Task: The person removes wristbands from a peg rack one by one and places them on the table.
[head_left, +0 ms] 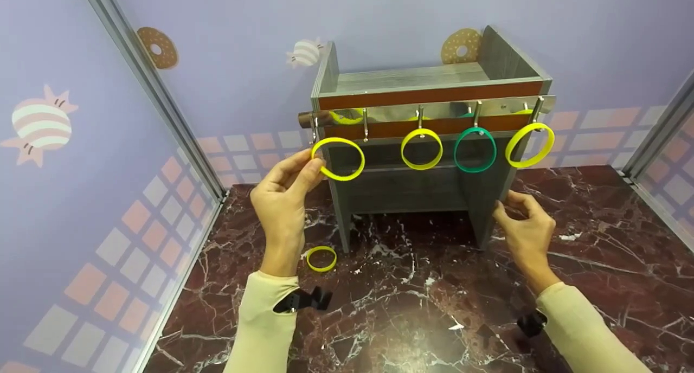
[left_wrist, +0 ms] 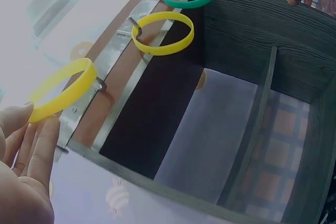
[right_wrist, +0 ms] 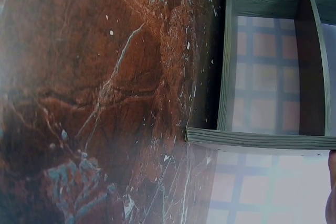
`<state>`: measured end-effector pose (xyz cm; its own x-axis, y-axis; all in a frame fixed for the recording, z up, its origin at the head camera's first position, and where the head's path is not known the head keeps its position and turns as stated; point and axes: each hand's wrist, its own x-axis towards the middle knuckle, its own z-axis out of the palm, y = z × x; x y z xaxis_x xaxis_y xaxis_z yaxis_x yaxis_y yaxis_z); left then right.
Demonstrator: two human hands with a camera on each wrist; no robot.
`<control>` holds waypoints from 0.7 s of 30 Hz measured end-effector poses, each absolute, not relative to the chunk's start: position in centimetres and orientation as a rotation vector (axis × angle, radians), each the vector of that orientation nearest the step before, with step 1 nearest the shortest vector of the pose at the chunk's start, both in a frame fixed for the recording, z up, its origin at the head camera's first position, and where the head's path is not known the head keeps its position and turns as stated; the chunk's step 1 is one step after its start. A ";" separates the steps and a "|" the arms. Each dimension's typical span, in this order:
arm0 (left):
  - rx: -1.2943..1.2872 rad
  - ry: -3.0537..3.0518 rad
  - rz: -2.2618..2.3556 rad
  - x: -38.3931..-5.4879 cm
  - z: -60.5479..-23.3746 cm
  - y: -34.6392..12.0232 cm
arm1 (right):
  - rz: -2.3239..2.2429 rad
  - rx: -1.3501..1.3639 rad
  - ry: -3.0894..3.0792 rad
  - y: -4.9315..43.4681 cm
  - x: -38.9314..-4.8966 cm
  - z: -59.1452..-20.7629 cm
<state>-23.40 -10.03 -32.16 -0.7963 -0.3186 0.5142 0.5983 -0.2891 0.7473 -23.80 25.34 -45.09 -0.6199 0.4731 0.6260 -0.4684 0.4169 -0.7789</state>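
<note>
My left hand (head_left: 284, 194) pinches a yellow wristband (head_left: 347, 179) between thumb and fingers, in front of the left part of a metal hook rail (head_left: 390, 113). In the left wrist view the far side of that wristband (left_wrist: 86, 72) overlaps a hook tip; whether it is looped over cannot be told. On hooks further right hang a yellow wristband (head_left: 422, 168), a green wristband (head_left: 475, 170) and another yellow wristband (head_left: 550, 145). My right hand (head_left: 526, 224) holds the right side panel of a small grey wooden shelf (head_left: 485, 221), low near its front edge.
One more yellow wristband (head_left: 321, 270) lies on the dark red marbled tabletop (head_left: 390, 319), left of the shelf's foot. Patterned lilac walls (head_left: 227, 37) stand behind and at both sides. A bare hook (head_left: 314, 129) sits at the rail's left end.
</note>
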 end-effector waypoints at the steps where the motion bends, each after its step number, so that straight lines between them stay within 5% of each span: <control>1: -0.347 -1.386 -2.117 -23.4 -32.3 -10.2 | 1.342 -0.008 -1.794 25.4 -23.8 -45.1; 21: -0.040 -1.368 -2.157 -24.1 -39.1 -15.1 | 1.312 -0.016 -1.815 27.5 -26.0 -48.1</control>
